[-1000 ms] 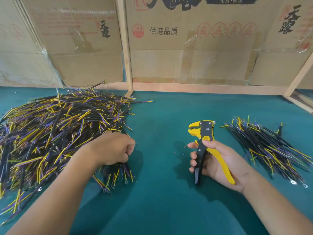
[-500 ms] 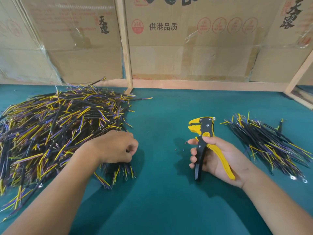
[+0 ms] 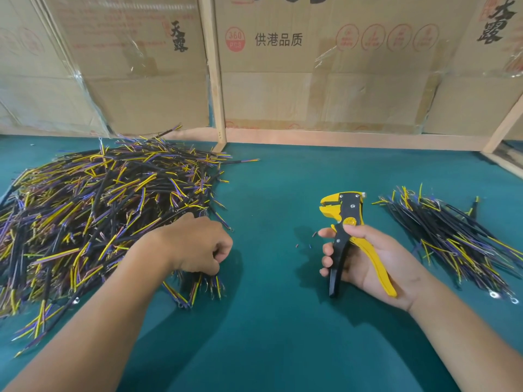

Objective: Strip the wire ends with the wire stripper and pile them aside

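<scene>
Left hand [image 3: 198,244] curled, pinching into the big wire heap [image 3: 93,216] at table's left edge; right hand [image 3: 368,261] grips wire stripper [image 3: 343,219] mid-table, stripped pile [image 3: 458,239] at right edge; tangled strands risk dragging several wires out together.

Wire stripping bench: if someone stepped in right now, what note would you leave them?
Left hand: fingers curled at the near edge of the big heap of black cables with yellow and purple cores, seemingly picking some up; the grip itself is hidden.
Right hand: holds the yellow-and-black wire stripper upright, nothing in its mouth.
Done: a smaller pile of the same cables lies to the right on the green table; a few insulation scraps sit left of the stripper.
Left: most of the job, since the big heap remains.
</scene>
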{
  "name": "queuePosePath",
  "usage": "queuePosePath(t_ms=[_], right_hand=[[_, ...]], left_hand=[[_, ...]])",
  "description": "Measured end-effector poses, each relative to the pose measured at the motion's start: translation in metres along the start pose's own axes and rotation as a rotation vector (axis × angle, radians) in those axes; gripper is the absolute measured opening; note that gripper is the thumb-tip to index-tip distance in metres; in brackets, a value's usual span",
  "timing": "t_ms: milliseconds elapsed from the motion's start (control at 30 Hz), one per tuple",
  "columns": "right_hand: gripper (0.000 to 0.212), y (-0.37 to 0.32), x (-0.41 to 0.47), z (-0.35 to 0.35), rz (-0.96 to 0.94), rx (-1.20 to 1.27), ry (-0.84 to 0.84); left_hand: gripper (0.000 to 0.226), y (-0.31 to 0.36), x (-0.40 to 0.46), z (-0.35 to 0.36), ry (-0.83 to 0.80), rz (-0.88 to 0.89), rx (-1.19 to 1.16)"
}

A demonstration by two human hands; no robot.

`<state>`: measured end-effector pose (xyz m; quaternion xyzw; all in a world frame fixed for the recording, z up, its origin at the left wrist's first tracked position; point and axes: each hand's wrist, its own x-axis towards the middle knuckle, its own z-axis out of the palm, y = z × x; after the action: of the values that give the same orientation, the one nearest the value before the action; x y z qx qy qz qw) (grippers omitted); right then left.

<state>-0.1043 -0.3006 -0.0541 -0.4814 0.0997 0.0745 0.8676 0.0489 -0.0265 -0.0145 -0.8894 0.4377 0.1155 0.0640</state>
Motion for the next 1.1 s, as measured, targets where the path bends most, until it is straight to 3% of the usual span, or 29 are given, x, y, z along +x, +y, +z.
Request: queuePosePath(t_ms=[167,233,333,400,600,800,967,1100], right_hand=[[0.048,0.0,0.002,-0.001,0.0,-0.01,-0.011],[0.051,0.0,0.002,-0.001,0.006,-0.009,-0.009],[0.049,0.0,0.002,-0.002,0.006,-0.005,-0.018],[0.047,0.0,0.001,-0.002,0.006,-0.006,-0.029],[0.043,-0.001,0.0,0.0,-0.007,-0.018,-0.013],[0.04,-0.001,-0.001,0.005,-0.001,-0.02,0.0],[0.043,-0.002,-0.004,0.009,-0.007,-0.029,0.02],[0.031,0.001,-0.007,0.022,-0.044,0.037,0.035]], left_hand=[[0.016,0.006,-0.002,-0.003,0.132,0.126,-0.134],[0.019,0.009,-0.003,-0.009,0.284,0.196,-0.214],[0.013,0.024,-0.007,-0.019,0.607,0.296,-0.649],[0.012,0.035,-0.007,-0.023,0.687,0.292,-0.89],[0.001,0.049,0.001,-0.014,0.566,0.3,-1.06],[0.012,0.065,0.007,-0.009,0.449,0.306,-1.312],[0.011,0.067,0.008,-0.009,0.451,0.227,-1.382],[0.011,0.068,0.01,-0.008,0.419,0.109,-1.621]])
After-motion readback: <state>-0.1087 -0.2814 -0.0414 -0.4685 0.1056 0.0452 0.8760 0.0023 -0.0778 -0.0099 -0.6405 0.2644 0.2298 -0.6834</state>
